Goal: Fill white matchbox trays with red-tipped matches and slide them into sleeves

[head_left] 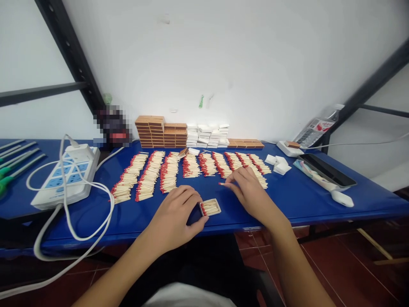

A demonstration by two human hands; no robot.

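My left hand [179, 213] rests on the blue table [300, 198] with fingers curled, its fingertips and thumb against the left side of a small open matchbox tray [211, 207] holding several red-tipped matches. My right hand [247, 187] is just right of the tray, fingers bent, pinching a match or a few matches [223, 183] whose red tip points left. Several rows of loose matches [179, 169] lie across the table beyond both hands.
Stacks of brown matchbox sleeves [159, 132] and white trays [207, 135] line the wall. A white power strip [65, 175] with looping cables sits left, screwdrivers [15, 164] at far left. A phone [327, 169], white earbud case [342, 198] and bottle [316, 128] are right.
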